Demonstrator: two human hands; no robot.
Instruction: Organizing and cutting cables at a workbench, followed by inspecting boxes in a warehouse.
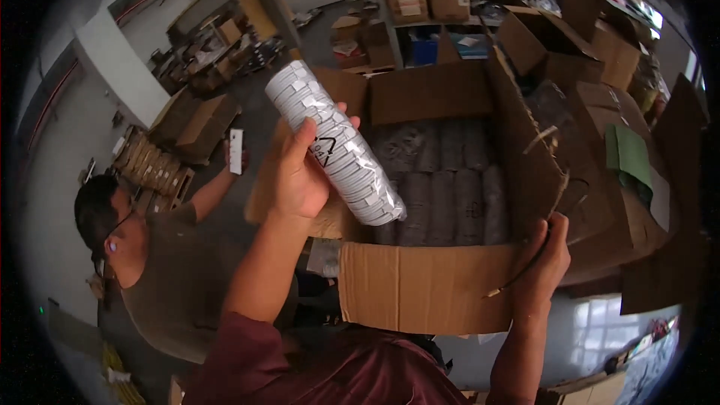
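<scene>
My left hand [301, 180] is raised above the open cardboard box [429, 285], its fingers wrapped around a long clear plastic sleeve packed with stacked white round pieces [349, 157]. The sleeve is tilted, its upper end toward the far left. Inside the box lie several similar wrapped rolls [435, 195] in rows, greyish in the shade. At the box's near right corner, my right hand [544, 259] is closed over the cardboard edge. A thin dark cord [525, 268] with a pale tip runs by that hand; whether the fingers hold it too I cannot tell.
A co-worker [172, 270] on the left holds a small white object [236, 151]. More open cartons [551, 45] and a green sheet [628, 159] on cardboard are at the right. Shelving [427, 1] with boxes stands behind; flattened cardboard [146, 165] is stacked at the far left.
</scene>
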